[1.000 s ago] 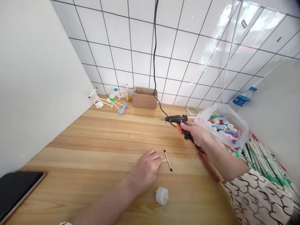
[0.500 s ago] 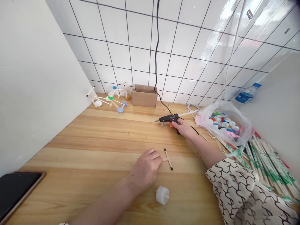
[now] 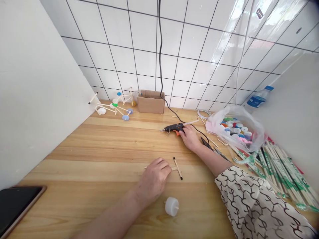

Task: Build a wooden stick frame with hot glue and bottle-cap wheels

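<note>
My left hand (image 3: 155,179) is closed on a wooden stick frame; its fingers hide the middle of it. To the right of the fingers, the frame's crossbar (image 3: 177,168) shows, a thin stick with black ends. My right hand (image 3: 191,137) grips the handle of a black hot glue gun (image 3: 174,127) with an orange trigger. Its nozzle points left, low over the wooden table, and a clear glue stick (image 3: 191,122) juts from its back. Near my left wrist lies a white bottle cap wheel (image 3: 171,206) with a short stick through its middle.
Small stick-and-cap models (image 3: 117,106) stand at the back left, beside a cardboard box (image 3: 151,102). At right are a bag of bottle caps (image 3: 236,129), scissors (image 3: 220,153), bundled sticks (image 3: 286,172) and a water bottle (image 3: 259,99). A phone (image 3: 18,205) lies front left.
My right hand has brought the glue gun slightly left and lower. The scissors now show beside my right forearm. My left hand stays on the stick frame; the view has shifted a little.
</note>
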{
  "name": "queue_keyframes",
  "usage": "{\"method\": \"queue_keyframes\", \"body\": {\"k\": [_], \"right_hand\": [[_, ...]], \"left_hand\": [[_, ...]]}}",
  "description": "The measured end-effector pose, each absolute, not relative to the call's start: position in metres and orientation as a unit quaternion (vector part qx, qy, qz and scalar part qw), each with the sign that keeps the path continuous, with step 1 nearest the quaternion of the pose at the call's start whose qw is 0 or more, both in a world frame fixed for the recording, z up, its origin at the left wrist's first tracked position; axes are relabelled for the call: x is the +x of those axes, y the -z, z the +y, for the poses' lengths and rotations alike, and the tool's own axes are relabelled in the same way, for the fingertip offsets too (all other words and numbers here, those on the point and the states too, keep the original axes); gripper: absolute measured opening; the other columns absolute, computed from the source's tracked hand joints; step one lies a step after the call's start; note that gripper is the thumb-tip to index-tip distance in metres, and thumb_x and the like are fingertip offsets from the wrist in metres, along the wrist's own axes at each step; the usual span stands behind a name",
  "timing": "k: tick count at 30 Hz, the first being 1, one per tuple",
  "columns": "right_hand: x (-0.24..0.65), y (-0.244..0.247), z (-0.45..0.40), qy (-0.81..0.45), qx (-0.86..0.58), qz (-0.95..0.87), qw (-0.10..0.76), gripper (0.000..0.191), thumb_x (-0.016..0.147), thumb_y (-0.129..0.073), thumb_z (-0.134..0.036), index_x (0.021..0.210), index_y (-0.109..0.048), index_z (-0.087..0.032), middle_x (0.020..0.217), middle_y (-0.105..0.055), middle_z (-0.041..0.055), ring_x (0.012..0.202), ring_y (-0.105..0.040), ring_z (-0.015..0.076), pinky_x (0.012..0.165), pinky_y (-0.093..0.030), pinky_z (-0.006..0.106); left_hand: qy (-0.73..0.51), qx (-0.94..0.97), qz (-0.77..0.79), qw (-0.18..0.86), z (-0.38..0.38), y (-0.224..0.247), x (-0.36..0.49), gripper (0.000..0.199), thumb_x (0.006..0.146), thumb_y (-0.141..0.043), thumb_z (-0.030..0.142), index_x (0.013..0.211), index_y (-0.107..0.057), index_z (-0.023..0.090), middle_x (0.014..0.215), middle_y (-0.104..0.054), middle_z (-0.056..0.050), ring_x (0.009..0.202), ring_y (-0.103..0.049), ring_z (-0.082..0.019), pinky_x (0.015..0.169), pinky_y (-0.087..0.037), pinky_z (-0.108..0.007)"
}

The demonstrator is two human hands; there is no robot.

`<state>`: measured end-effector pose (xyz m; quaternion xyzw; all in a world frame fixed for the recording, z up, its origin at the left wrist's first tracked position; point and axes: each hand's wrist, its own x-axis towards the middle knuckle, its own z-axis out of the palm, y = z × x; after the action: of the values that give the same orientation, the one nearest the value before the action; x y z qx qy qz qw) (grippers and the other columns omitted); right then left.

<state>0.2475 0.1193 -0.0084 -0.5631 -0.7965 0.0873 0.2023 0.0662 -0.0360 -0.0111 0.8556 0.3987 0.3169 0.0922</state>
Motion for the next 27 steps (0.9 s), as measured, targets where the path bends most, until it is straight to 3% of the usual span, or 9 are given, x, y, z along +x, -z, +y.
{"method": "queue_keyframes", "body": {"k": [4,7,13,20,27], "right_hand": [[0.247,-0.002,0.109,-0.077,-0.546,-0.805,0.218,0.024,0.092,-0.055,-0.027,0.112,-0.059,-0.015,0.117,-0.059,0.0088,0.105,-0.058,0.0231,0.09,-0.047,0.046],[0.249,-0.015,0.082,-0.083,-0.523,-0.813,0.242,0.018,0.091,-0.049,-0.018,0.101,-0.063,-0.014,0.115,-0.061,0.0151,0.113,-0.052,0.0281,0.098,-0.039,0.05],[0.261,-0.027,-0.001,-0.148,-0.454,-0.841,0.255,0.016,0.092,-0.042,-0.016,0.094,-0.058,-0.02,0.093,-0.065,0.0079,0.09,-0.062,0.0209,0.079,-0.051,0.035],[0.272,0.003,-0.02,-0.189,-0.446,-0.834,0.262,0.018,0.091,-0.042,-0.011,0.097,-0.058,-0.019,0.09,-0.064,0.0084,0.086,-0.058,0.023,0.077,-0.048,0.04],[0.262,0.005,-0.022,-0.213,-0.427,-0.84,0.257,0.019,0.09,-0.045,-0.01,0.095,-0.06,-0.02,0.087,-0.063,0.0059,0.084,-0.057,0.0211,0.076,-0.044,0.037]], "left_hand": [[-0.318,0.855,0.401,0.087,-0.036,0.011,0.066,0.03,0.09,-0.039,0.006,0.072,-0.062,0.016,0.072,-0.062,-0.006,0.073,-0.053,-0.019,0.066,-0.049,-0.031],[-0.318,0.853,0.404,0.087,-0.037,0.012,0.066,0.029,0.09,-0.04,0.006,0.073,-0.062,0.015,0.073,-0.062,-0.006,0.074,-0.053,-0.019,0.068,-0.049,-0.031],[-0.315,0.853,0.406,0.089,-0.038,0.015,0.067,0.027,0.089,-0.042,0.005,0.074,-0.062,0.014,0.073,-0.062,-0.007,0.075,-0.053,-0.02,0.069,-0.05,-0.032],[-0.312,0.855,0.406,0.079,-0.038,0.014,0.067,0.029,0.089,-0.04,0.004,0.075,-0.062,0.016,0.073,-0.062,-0.006,0.075,-0.054,-0.02,0.069,-0.051,-0.032],[-0.308,0.855,0.41,0.083,-0.039,0.014,0.066,0.029,0.089,-0.039,0.004,0.078,-0.063,0.015,0.075,-0.063,-0.007,0.077,-0.055,-0.02,0.07,-0.052,-0.034]]}}
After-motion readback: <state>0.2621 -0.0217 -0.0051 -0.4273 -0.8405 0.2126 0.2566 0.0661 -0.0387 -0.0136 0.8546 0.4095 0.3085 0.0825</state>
